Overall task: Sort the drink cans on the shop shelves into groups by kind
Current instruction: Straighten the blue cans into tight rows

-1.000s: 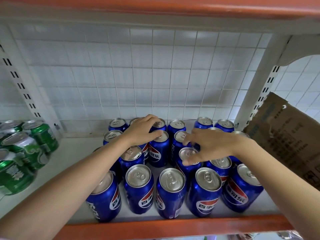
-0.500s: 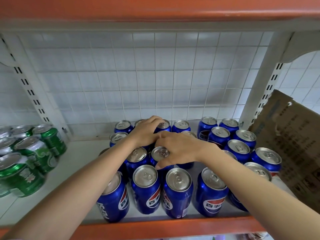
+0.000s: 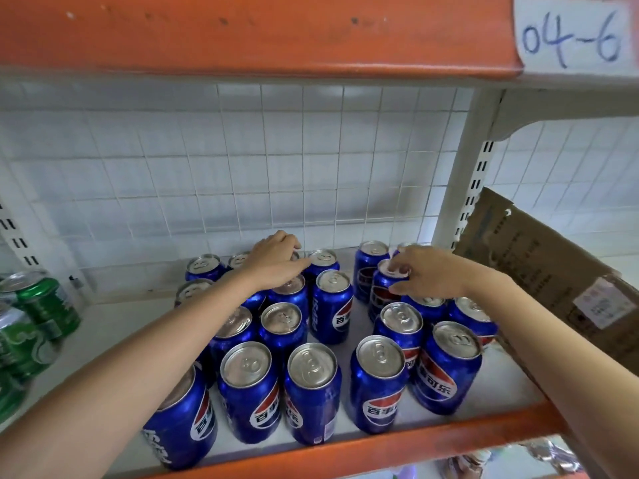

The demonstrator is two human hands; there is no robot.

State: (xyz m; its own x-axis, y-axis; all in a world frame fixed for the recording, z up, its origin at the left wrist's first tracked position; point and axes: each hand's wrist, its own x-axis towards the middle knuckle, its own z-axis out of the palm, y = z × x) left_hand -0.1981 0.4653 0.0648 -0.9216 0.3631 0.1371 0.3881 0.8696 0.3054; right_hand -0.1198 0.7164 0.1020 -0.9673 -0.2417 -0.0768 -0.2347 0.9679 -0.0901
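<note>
Right hand [image 3: 427, 274] pinches a blue can [image 3: 387, 292] by its rim, center-right; left hand [image 3: 276, 261] lies flat on back-row tops. Slide it upright, w/o knocking neighbors.

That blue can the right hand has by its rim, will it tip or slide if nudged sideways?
The blue can looks tall and narrow, so a push near its top likely tips it. The right hand pinches the rim; a lower push probably slides it on the smooth white shelf. Close neighbours may stop it.
</note>
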